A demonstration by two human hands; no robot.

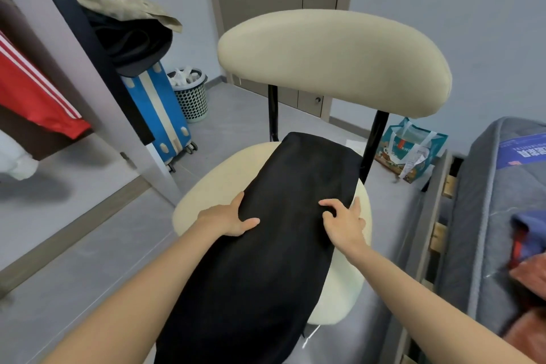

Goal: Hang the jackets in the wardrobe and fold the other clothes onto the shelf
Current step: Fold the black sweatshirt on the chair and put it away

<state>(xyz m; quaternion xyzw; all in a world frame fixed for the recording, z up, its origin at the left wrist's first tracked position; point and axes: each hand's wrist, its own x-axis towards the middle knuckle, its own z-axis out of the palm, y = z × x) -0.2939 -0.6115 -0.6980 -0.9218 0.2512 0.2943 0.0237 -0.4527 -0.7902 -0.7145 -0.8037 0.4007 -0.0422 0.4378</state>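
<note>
Head view: black garment [295, 195] lies 12-to-6 across the chair seat [212, 180], near end hanging off. Left grip [230, 219] pinches its 9 o'clock edge, right grip [344, 223] pinches the 3 o'clock edge. Imo keep both edges level w/ even tension b4 folding.

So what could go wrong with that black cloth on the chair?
Much of the cloth hangs off the front edge of the seat, so it might slide to the floor if the left hand or right hand lets go. It also lies slanted across the seat, so a fold may come out crooked.
</note>
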